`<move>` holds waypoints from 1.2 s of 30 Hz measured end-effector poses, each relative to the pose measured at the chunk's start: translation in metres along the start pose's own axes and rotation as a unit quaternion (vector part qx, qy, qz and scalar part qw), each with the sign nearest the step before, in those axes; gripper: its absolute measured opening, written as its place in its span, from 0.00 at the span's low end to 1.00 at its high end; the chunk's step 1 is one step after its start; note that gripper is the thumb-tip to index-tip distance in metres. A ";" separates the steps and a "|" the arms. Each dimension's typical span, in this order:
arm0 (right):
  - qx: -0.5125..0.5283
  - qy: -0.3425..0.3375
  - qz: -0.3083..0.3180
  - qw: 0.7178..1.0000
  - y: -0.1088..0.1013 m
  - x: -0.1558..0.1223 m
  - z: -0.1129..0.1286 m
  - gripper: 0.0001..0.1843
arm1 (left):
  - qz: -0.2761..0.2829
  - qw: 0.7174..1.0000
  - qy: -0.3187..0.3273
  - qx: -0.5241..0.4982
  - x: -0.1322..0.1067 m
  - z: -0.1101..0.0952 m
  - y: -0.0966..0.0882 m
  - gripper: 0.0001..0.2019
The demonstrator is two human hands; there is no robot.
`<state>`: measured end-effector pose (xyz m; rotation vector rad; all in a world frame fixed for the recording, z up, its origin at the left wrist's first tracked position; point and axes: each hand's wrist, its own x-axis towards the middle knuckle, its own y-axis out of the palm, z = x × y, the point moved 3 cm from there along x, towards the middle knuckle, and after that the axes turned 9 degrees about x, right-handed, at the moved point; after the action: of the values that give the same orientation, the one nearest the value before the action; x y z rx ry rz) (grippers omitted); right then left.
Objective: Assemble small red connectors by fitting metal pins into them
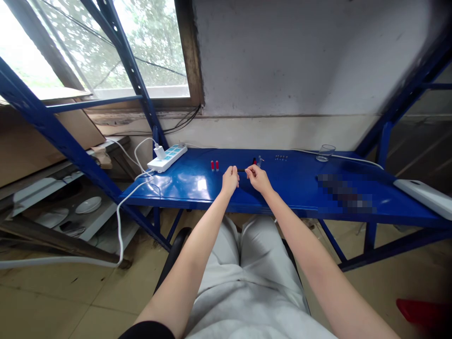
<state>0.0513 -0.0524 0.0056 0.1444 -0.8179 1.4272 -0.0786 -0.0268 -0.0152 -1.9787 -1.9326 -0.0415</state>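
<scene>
My left hand [230, 180] and my right hand [258, 179] are close together over the front part of the blue table [183, 190]. Both have their fingers closed on a thin dark stick [241, 170] that spans the gap between them; its exact kind is too small to tell. Left of the hands, two small red tubes with pale lower ends [214, 165] stand side by side. Just beyond my right hand are a small red-and-black piece [254, 161], partly hidden, and a small clear bluish piece [260, 161]. Farther back sits a row of several tiny metallic pieces [281, 157].
A white power strip [162, 163] with a plug and cables lies at the table's left end. Toward the right are a clear glass [324, 154], a pixelated dark object [346, 193] and a white device [425, 195]. Blue frame posts [136, 80] flank the table.
</scene>
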 end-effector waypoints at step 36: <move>0.029 0.022 -0.038 0.999 -0.004 -0.002 -0.006 0.16 | 0.034 0.996 0.028 -0.081 0.001 -0.007 -0.001 0.07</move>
<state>0.0580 -0.0512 0.0015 0.1851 -0.7283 1.3780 -0.0775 -0.0275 -0.0083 -2.1211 -1.8773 -0.2416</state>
